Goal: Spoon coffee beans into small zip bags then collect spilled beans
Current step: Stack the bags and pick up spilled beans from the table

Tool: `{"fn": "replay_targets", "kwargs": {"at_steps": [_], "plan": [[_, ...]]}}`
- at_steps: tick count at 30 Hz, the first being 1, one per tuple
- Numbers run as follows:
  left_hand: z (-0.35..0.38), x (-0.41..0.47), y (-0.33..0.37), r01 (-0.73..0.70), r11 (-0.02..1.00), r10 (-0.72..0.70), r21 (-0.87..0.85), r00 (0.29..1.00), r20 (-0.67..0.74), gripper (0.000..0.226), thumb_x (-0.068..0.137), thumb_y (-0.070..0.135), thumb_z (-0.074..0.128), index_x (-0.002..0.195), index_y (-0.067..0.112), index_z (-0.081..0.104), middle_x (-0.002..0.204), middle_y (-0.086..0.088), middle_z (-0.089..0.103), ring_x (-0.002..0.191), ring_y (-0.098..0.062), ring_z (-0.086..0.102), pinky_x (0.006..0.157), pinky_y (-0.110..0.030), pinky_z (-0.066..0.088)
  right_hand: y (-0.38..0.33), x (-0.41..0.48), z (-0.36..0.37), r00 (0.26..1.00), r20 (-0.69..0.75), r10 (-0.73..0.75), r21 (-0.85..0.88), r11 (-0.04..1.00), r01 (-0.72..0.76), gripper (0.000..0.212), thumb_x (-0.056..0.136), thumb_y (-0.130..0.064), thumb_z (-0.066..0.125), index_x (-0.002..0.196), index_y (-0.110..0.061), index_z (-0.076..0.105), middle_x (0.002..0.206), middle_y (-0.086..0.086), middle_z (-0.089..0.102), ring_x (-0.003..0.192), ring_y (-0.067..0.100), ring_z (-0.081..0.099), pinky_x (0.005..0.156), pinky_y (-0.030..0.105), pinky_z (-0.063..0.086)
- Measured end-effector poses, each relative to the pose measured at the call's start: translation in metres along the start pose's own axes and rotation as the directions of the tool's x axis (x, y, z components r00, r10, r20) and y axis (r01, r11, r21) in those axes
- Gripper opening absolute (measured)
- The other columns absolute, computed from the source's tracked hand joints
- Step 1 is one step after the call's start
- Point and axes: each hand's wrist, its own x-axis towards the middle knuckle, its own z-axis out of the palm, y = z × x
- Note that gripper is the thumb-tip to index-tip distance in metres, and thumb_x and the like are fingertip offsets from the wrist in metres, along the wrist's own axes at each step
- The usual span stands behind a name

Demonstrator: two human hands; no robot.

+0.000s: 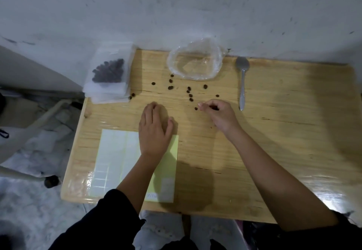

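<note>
A: Beans (190, 95) — where are they sitting, and what are the hands doing w/ them?
B: Right hand (215, 112) is hovering low over the table (274, 132), fingers curled in, thumb and index tip pinching together. Dark beans are showing under the curled fingers, so it's gripping at least one. One loose bean is lying just beside its fingertips (200, 105).
A: Left?
B: Left hand (154, 130) is resting palm down on the wood, fingers relaxed and nearly straight, holding nothing. Its heel is covering the top right corner of the label sheet (117, 161), which is lying flat at the near left of the table, white stickers on yellow-green backing.
A: Rest of the beans?
B: They're lying scattered btwn both hands and the clear plastic bag (195, 61), approx a dozen, none touching the left hand. Two more are sitting against the corner of the zip bag stack (109, 97).
A: Anything bagged?
B: Yep, filled zip bag (107, 69) is lying on top of that stack at the far left corner, dark beans showing thru it. Clear plastic bag is sitting crumpled and open at the far edge by the wall (176, 14).
A: Spoon?
B: Spoon (242, 81) is lying on the table right of the right hand, not touching it, bowl pointing to the wall, handle to the person.
</note>
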Motion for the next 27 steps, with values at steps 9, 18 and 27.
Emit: {"fn": "replay_targets", "kwargs": {"at_steps": [9,18,27], "plan": [[0.0,0.001,0.0,-0.007,1.0,0.007,-0.002,1.0,0.0,0.057,0.09,0.042,0.04,0.132,0.005,0.047,0.141,-0.013,0.044,0.134,-0.028,0.036,0.108,-0.041,0.032,0.007,0.012,0.013,0.972,-0.123,-0.201,-0.239,0.956,0.167,0.009,0.074,-0.018,0.078,0.076,-0.014,0.07,0.055,-0.005,0.045,0.052,0.003,0.037,0.052,0.009,0.034],[0.002,0.001,-0.001,-0.007,1.0,0.007,-0.004,1.0,0.001,0.055,0.091,0.041,0.04,0.132,0.005,0.047,0.142,-0.014,0.044,0.135,-0.028,0.035,0.108,-0.042,0.032,0.011,0.018,0.016,0.975,-0.038,-0.219,-0.373,0.908,0.189,0.008,0.077,-0.017,0.075,0.079,-0.014,0.069,0.052,-0.012,0.04,0.045,0.002,0.037,0.052,0.011,0.034],[0.002,0.002,0.002,0.014,0.999,-0.015,-0.047,0.999,-0.031,0.055,0.089,0.04,0.039,0.13,0.004,0.049,0.139,-0.013,0.045,0.131,-0.028,0.038,0.106,-0.042,0.035,-0.002,0.006,0.002,0.978,0.034,0.207,0.245,0.947,-0.209,0.023,0.093,-0.016,0.05,0.071,-0.016,0.049,0.057,-0.006,0.036,0.045,0.005,0.03,0.038,0.017,0.025]]}}
